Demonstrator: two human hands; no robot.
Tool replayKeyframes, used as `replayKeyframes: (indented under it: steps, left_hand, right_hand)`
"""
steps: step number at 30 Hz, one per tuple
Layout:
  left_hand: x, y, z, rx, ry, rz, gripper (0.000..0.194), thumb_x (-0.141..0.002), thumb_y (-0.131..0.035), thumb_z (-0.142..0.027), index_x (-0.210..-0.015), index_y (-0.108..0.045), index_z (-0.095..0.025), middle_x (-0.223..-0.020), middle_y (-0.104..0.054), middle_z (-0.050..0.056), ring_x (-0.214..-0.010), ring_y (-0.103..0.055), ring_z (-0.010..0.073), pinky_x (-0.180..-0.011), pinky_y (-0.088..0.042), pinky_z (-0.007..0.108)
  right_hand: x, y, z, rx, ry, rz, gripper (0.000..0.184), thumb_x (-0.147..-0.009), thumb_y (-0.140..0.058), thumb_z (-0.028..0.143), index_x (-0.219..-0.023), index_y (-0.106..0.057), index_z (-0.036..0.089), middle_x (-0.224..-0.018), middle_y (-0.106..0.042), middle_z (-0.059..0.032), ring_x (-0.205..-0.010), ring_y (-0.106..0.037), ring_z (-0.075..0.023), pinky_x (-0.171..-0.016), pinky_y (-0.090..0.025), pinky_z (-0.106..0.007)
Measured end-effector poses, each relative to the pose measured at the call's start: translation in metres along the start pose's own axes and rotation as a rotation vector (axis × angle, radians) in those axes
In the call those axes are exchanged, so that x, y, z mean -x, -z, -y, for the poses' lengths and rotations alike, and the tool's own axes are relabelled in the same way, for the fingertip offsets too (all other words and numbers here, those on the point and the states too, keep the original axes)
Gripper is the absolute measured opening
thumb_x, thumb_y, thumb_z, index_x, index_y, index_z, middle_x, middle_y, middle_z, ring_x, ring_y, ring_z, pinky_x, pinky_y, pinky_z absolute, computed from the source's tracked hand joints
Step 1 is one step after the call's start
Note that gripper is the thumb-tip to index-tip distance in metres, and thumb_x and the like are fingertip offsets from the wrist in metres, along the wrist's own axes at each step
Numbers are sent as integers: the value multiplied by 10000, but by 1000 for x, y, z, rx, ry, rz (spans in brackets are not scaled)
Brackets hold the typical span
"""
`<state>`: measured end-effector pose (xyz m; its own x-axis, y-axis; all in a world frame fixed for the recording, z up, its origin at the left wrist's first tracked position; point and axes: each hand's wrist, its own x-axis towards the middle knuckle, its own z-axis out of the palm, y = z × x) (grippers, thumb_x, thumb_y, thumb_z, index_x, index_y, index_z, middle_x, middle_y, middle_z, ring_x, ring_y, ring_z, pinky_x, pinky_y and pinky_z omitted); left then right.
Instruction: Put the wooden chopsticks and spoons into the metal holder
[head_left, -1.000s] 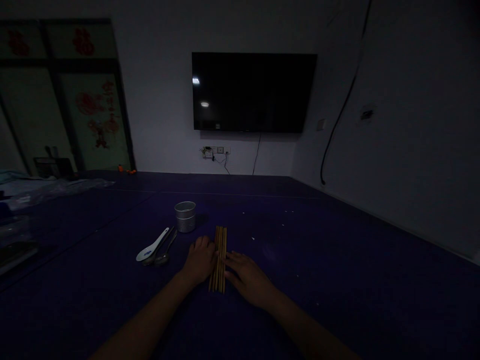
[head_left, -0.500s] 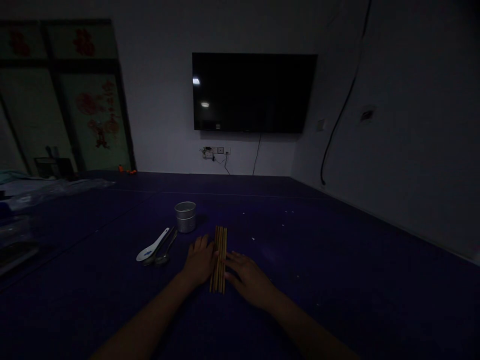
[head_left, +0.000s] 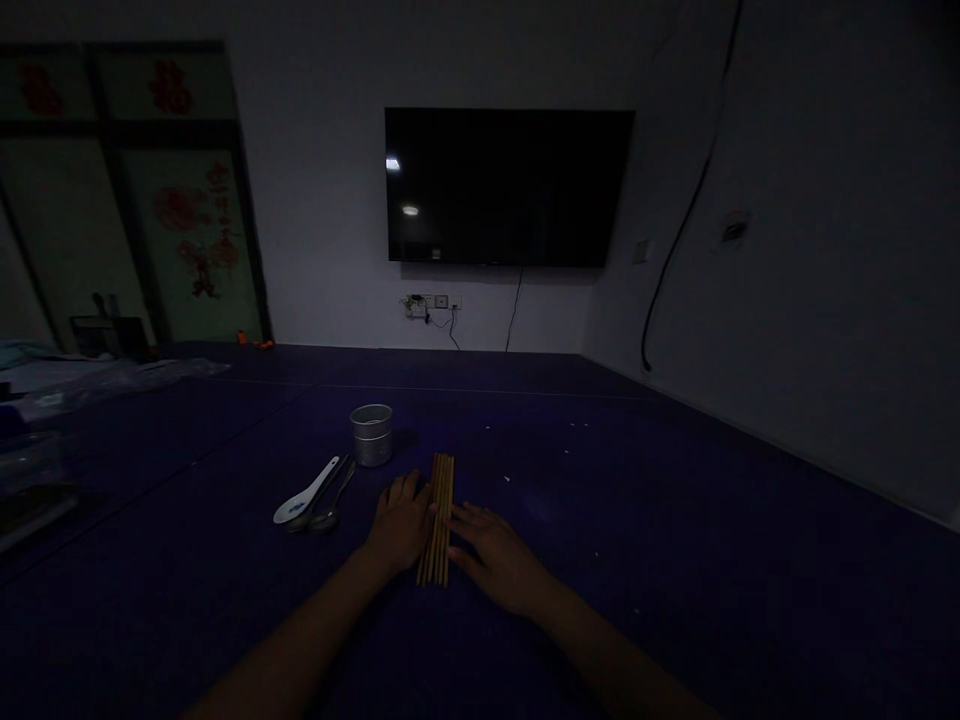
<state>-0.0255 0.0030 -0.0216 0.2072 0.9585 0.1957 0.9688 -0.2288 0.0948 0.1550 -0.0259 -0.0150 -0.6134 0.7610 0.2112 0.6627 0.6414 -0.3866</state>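
Barely anything shifts over the last second: a bundle of chopsticks [head_left: 440, 535] lies on the dark purple desk [head_left: 585, 620] between the two hands, its near ends edged very slightly left, while both hands stay put. That suggests small nudges rather than a lift. The left hand [head_left: 400, 525] rests against the bundle's left side, fingers slightly spread, thumb side touching the sticks. The right hand [head_left: 495, 555] lies low on the other side, fingers extended, fingertips touching the bundle, thumb apart; neither hand visibly pinches.

The chopsticks are slim, straight and yellowish-brown, apparently wood or bamboo, with uneven near ends. To the left stands an upright round cup [head_left: 372, 440], dull silver and metallic-looking, with a textured lower wall. Near it, a glossy white spoon [head_left: 304, 500] with a blue mark partly covers a dark metal spoon [head_left: 300, 524]; another metal spoon [head_left: 326, 520] lies just beside them.
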Motion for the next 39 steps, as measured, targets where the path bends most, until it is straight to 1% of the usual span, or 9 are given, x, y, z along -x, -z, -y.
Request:
replayKeyframes:
  steps: [5, 8, 15, 17, 20, 25, 29, 34, 39]
  left_hand:
    - [1, 1, -1, 10, 18, 12, 506, -943, -204, -362, -1368, -411, -183, -1483, -311, 130, -1361, -251, 289, -1068, -255, 469]
    - [2, 3, -1, 13, 18, 12, 499, -941, -209, -365, -1351, -427, -183, -1478, -320, 129, -1356, -262, 291, -1071, -251, 477]
    - [4, 5, -2, 13, 37, 21, 501, -941, -197, -372, -1339, -437, -183, -1466, -338, 130, -1365, -244, 295, -1075, -240, 490]
    - [4, 5, -3, 18, 36, 12, 514, -941, -186, -395, -1334, -440, -183, -1461, -345, 137, -1367, -241, 296, -1072, -239, 501]
    - [4, 5, -3, 24, 34, -1, 534, -936, -180, -439, -1336, -437, -194, -1458, -356, 132, -1365, -249, 293, -1071, -238, 513]
    - [4, 4, -3, 38, 33, 16, 551, -931, -189, -456, -1345, -425, -179, -1469, -335, 137, -1364, -255, 294, -1079, -227, 512]
    - [4, 4, -3, 32, 24, 28, 552, -931, -187, -456, -1360, -406, -186, -1473, -332, 135, -1366, -249, 290, -1079, -215, 523]
    - [4, 4, -4, 32, 27, 34, 552, -935, -180, -437, -1352, -415, -161, -1466, -340, 146, -1366, -251, 289, -1083, -217, 510]
    - [4, 3, -3, 26, 24, 22, 535, -931, -194, -436, -1345, -422, -184, -1461, -352, 136, -1365, -255, 285, -1082, -217, 512]
  right_hand:
    - [-1, -1, -2, -6, -1, 11, 507, -926, -392, 415, -1414, -352, 283, -1466, -370, -40, -1356, -293, -261, -1095, -236, -493]
    - [-1, -1, -2, -14, -2, 12, 501, -927, -392, 415, -1408, -364, 278, -1466, -367, -47, -1353, -300, -264, -1098, -225, -504]
    - [0, -1, -1, -10, -4, 16, 518, -929, -384, 433, -1421, -337, 278, -1482, -337, -43, -1359, -286, -269, -1097, -218, -512]
    - [0, -1, 0, -8, -9, 9, 522, -926, -390, 434, -1420, -340, 276, -1474, -352, -47, -1359, -288, -267, -1100, -213, -510]
    - [1, -2, 1, -1, -11, 6, 517, -919, -399, 445, -1400, -385, 254, -1461, -376, -60, -1356, -296, -263, -1104, -215, -498]
    - [1, -2, 2, 8, -9, -5, 487, -920, -396, 439, -1362, -446, 241, -1440, -410, -70, -1341, -326, -265, -1094, -240, -495]
    - [1, -1, 5, 26, -11, -13, 480, -926, -384, 428, -1368, -437, 248, -1431, -423, -68, -1332, -342, -267, -1089, -246, -500]
    - [-1, -1, 5, 54, -32, 3, 477, -928, -374, 436, -1363, -444, 255, -1434, -421, -53, -1334, -334, -277, -1089, -236, -515]
    - [-1, -3, 3, 51, -20, -8, 490, -925, -382, 449, -1378, -420, 264, -1442, -409, -51, -1339, -328, -270, -1091, -241, -509]
